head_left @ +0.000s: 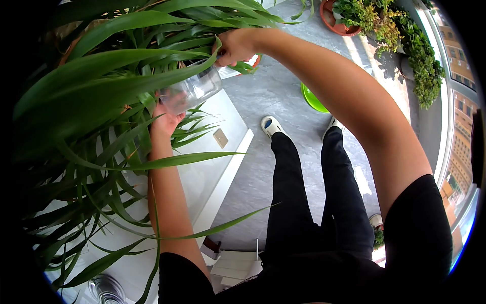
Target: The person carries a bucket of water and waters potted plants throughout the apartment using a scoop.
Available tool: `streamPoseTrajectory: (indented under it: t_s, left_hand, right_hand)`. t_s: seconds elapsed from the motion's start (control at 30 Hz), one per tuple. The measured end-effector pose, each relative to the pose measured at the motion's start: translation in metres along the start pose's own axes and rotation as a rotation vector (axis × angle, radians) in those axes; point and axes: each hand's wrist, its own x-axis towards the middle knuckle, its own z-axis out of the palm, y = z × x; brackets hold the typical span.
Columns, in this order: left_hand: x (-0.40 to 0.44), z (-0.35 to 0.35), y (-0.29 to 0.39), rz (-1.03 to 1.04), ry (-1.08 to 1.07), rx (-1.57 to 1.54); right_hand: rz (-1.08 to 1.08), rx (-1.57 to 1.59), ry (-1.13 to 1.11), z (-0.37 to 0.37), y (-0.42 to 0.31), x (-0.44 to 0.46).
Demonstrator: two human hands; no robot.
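Observation:
A clear plastic container (200,85) is tilted among the long green leaves. My left hand (168,120) supports it from below, its fingers wrapped round and partly visible through the wall. At the container's far end is my right hand (238,46), with curled fingers. A leaf edge crosses in front of those fingertips, so what they grip is hidden. The large strap-leaved plant (101,93) surrounds both hands on the left, its broad blades passing over the container.
A white cabinet (195,152) stands beneath the leaves. On the grey floor (243,190) are a green basin (314,99) and my white shoes (274,125). Potted plants (372,20) line the window side at right. A coiled metallic object (106,290) lies at lower left.

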Motion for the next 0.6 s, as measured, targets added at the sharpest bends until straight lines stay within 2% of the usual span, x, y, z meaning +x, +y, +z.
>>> streamPoseTrajectory:
  t_s: [0.07,0.17,0.2,0.27,0.33,0.4,0.47,0.53,0.57,0.6]
  left_hand:
    - [-0.001,0.003,-0.004,0.048,-0.029,-0.045]
    - [-0.009,0.018,-0.005,0.100,-0.066,0.114]
    - [-0.008,0.022,-0.008,0.097,-0.069,0.115]
    - [-0.008,0.030,-0.015,0.258,-0.036,0.218]
    - [-0.010,0.043,-0.021,0.324,-0.049,0.247]
    - [0.000,0.048,-0.031,0.489,0.075,0.571]
    - [0.018,0.061,-0.044,0.483,0.024,0.566]
    - [0.023,0.091,-0.054,0.727,0.025,0.926]
    - [0.019,0.116,-0.056,0.694,0.054,0.909]
    - [0.024,0.136,-0.057,0.618,0.113,0.921]
  right_hand:
    - [-0.399,-0.187,0.275,0.018,0.009,-0.017]
    - [-0.198,-0.172,0.183,0.042,0.009,-0.069]
    - [-0.175,-0.125,0.208,0.055,0.014,-0.089]
    - [-0.120,-0.063,0.258,0.084,0.034,-0.129]
    - [0.016,0.083,0.297,0.111,0.054,-0.174]
    - [0.119,0.102,0.359,0.145,0.085,-0.217]
    - [0.177,0.103,0.392,0.169,0.113,-0.255]
    - [0.436,0.103,0.393,0.187,0.139,-0.287]
    - [0.441,0.107,0.396,0.196,0.151,-0.300]
    - [0.555,0.101,0.425,0.204,0.162,-0.309]
